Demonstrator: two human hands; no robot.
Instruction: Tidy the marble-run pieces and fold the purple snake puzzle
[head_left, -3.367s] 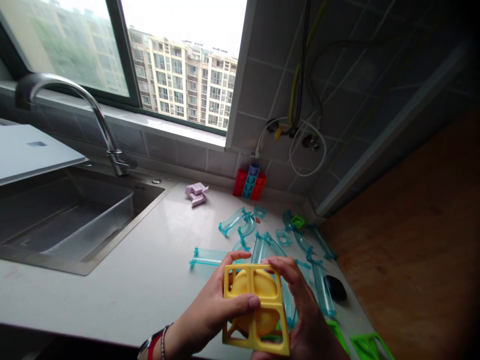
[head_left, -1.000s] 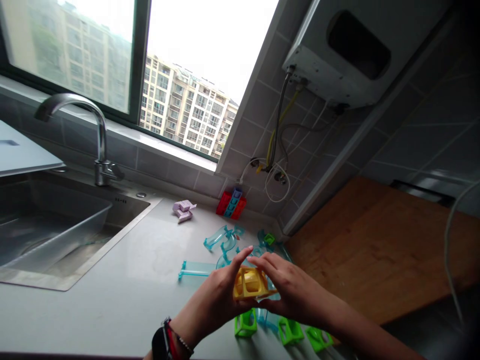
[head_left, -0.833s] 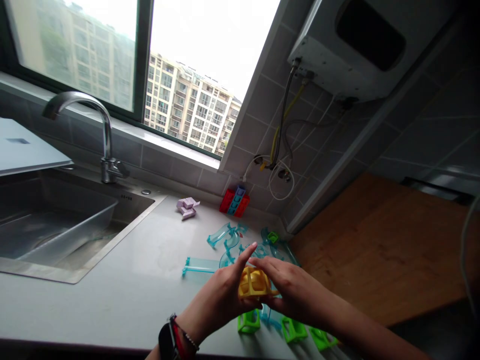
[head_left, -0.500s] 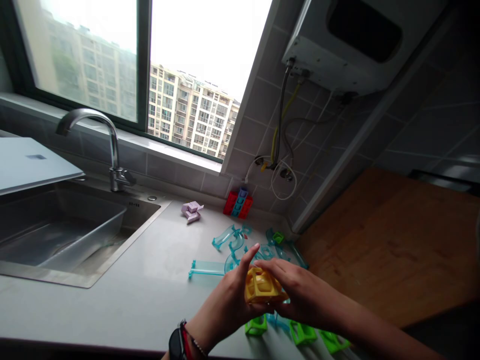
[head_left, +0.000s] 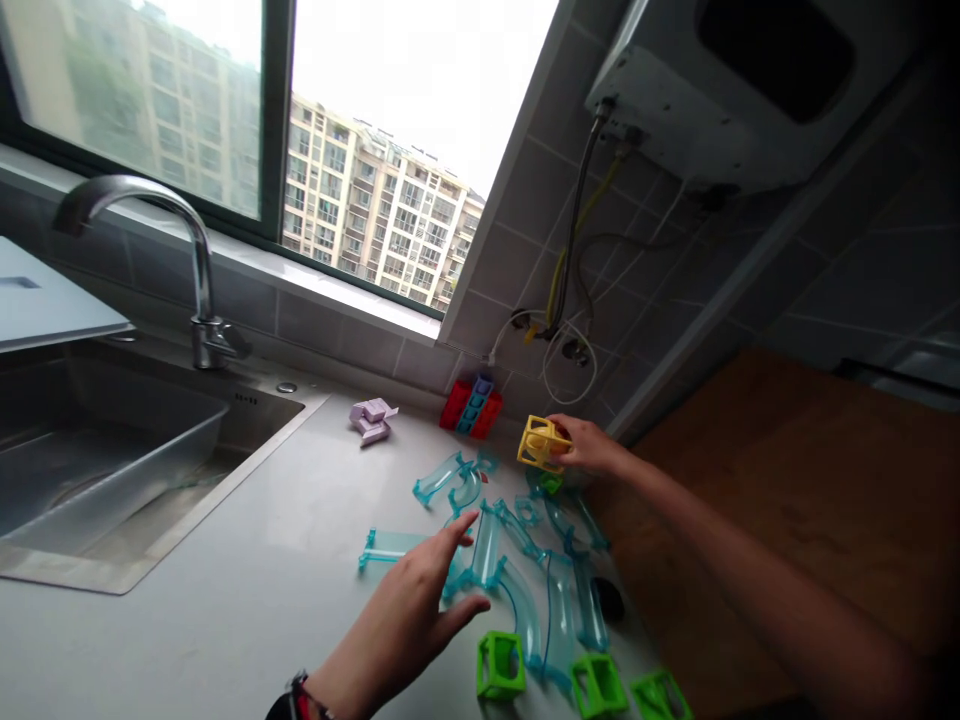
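Note:
My right hand (head_left: 583,446) grips a yellow open-sided block (head_left: 541,443), held near the back of the counter by the wall. My left hand (head_left: 420,590) holds nothing; its thumb and fingers are apart over the clear blue track pieces (head_left: 487,545). Curved and straight pieces of this track lie spread around and beyond it. Close to my left hand's right side stands a green open-sided block (head_left: 500,665), with a second green block (head_left: 598,684) and a third (head_left: 660,695) further right. Another green piece (head_left: 551,482) sits below the yellow block, partly hidden.
Red and blue blocks (head_left: 471,406) stand against the tiled wall. Pale purple pieces (head_left: 373,420) lie on the white counter (head_left: 247,620) near the sink (head_left: 120,570). A faucet (head_left: 202,290) rises behind the sink. At right is a wooden panel (head_left: 810,500).
My right hand has carried the yellow block away from my left hand, toward the back wall. The left hand has let go and moved slightly left and down, its fingers spread.

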